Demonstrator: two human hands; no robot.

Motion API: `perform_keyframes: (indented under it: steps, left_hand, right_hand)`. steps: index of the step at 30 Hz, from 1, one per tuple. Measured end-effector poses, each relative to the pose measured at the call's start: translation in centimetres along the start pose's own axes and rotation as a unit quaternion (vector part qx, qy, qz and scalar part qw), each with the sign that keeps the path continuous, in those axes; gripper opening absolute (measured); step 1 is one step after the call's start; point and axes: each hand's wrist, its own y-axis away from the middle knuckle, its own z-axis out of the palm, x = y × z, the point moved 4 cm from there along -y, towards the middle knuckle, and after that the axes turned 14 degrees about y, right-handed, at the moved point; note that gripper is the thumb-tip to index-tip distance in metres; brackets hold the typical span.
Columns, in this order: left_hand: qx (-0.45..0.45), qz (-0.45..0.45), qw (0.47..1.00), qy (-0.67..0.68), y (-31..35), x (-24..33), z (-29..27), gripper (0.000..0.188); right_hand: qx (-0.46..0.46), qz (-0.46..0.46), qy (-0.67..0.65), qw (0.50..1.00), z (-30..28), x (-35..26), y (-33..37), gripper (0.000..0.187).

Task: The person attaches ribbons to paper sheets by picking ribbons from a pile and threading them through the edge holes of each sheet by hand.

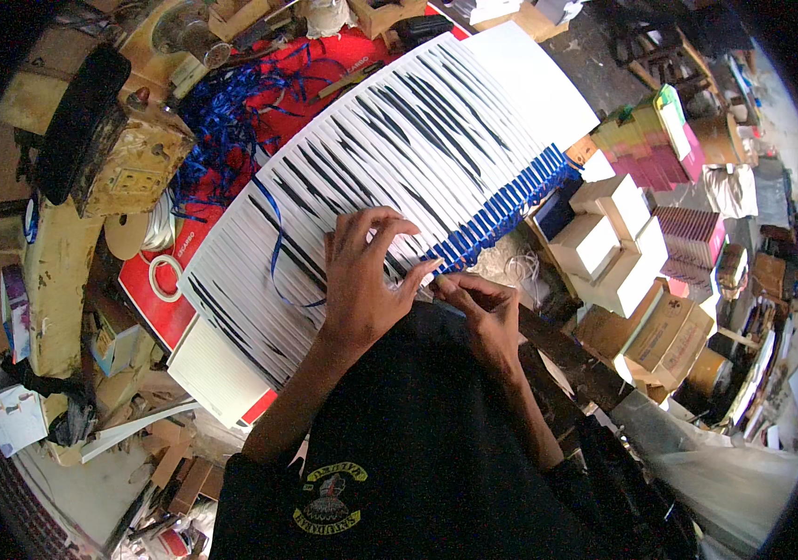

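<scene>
White print runs on the red board [163, 310] under the sheets [389, 149], dark print marks the brown carton [670, 327] at right, and the shirt [399, 411] bears a yellow-lettered emblem [331, 497].

The sheets lie fanned in 1 long overlapping row, with black bands among them and a blank white part at the far end. Their left edge borders the red board and a tangle [221, 121] of blue ribbon; along the right edge runs a row of ribbon [501, 210]. White boxes [609, 247] stand to the right, apart from that row. The shirt is close to the near side, leaving the right hand [485, 313] little room.

The left hand [371, 271] is partly open over the sheets, fingers bent and spread, thumb at the row's near end. The right hand is nearly closed, fingertips together beside that thumb; what it pinches is too small to tell.
</scene>
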Motion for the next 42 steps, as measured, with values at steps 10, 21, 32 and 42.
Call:
perform_keyframes:
  steps: [10,21,32,42]
  left_hand:
    - [0.001,-0.004,1.000,0.006,-0.1,0.1,-0.4,0.042]
    - [-0.202,-0.049,0.976,-0.071,3.9,-2.3,-12.1,0.032]
    - [-0.023,-0.219,0.892,0.394,5.0,4.9,-4.6,0.020]
    - [-0.370,-0.140,0.886,0.243,8.9,5.1,2.2,0.044]
  right_hand:
    - [0.055,-0.030,0.029,0.998,0.3,-0.6,-0.4,0.021]
    - [0.085,-0.052,0.145,0.984,-2.8,-2.5,3.3,0.031]
    - [-0.099,-0.131,-0.003,0.986,0.1,-8.6,5.4,0.018]
    - [0.042,0.019,-0.077,0.996,-4.7,-7.3,6.5,0.024]
